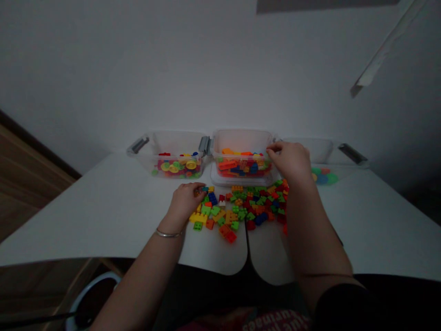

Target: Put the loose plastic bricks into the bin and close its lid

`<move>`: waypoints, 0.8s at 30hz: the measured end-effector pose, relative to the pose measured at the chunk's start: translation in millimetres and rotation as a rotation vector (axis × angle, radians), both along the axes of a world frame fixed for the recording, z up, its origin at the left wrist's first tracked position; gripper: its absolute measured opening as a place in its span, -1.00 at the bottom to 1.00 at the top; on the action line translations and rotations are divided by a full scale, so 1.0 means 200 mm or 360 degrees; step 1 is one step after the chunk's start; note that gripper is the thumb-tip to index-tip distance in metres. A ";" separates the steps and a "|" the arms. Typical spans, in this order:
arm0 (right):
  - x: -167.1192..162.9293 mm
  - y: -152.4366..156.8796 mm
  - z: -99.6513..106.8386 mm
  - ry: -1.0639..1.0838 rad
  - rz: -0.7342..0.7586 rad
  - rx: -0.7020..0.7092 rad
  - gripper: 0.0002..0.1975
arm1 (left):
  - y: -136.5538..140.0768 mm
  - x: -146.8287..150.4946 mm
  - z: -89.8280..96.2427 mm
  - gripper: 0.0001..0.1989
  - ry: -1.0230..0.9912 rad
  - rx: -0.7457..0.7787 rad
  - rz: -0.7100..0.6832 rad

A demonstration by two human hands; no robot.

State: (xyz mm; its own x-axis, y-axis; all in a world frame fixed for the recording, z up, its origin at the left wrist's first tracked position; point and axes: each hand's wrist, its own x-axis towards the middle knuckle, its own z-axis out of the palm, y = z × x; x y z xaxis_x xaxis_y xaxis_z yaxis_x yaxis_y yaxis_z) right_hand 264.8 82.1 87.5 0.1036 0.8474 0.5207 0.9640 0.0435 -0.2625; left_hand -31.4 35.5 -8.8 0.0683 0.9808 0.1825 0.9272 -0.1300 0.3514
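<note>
Loose toy building bricks (230, 217) in yellow, green, orange, red and blue lie in a spread pile on the white table. My left hand (184, 202) is at the pile's upper left, fingers closed beside a small teal brick (205, 189); whether it grips a brick is hidden. My right hand (292, 158) is raised at the right rim of the middle clear bin (241, 133), fingers pinched together. Anything between those fingers is too small or hidden to make out. Orange, yellow and blue bricks (229, 164) partly fill that bin.
A left clear bin (179, 138) holds round and mixed coloured pieces. On the right, another clear bin (306, 145) holds flat coloured discs (324, 177), partly behind my right arm. Grey latch handles (353, 154) stick out. The wall stands behind; a seam splits the table (103, 207).
</note>
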 end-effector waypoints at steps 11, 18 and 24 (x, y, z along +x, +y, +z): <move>-0.19 -0.08 0.04 0.0182 0.0619 0.0191 -0.74 | 0.00 -0.01 0.00 -0.65 -0.0011 -0.0029 -0.0050; -0.45 -0.13 -0.11 -0.0052 0.1129 -0.0220 -0.74 | -0.01 0.00 0.02 -0.66 0.0003 -0.0041 -0.0027; -0.54 -0.10 -0.26 -0.0338 0.1268 -0.0594 -0.67 | -0.02 0.00 0.03 -0.67 0.0020 -0.0055 -0.0009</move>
State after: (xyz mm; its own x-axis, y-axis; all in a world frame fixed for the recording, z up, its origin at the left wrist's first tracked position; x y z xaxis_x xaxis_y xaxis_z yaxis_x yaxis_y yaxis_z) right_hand 155.9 62.6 34.9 -0.6530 0.7445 0.1388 0.7143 0.6664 -0.2136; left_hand -31.3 32.4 -2.5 0.0762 0.9861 0.1475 0.9307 -0.1234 0.3443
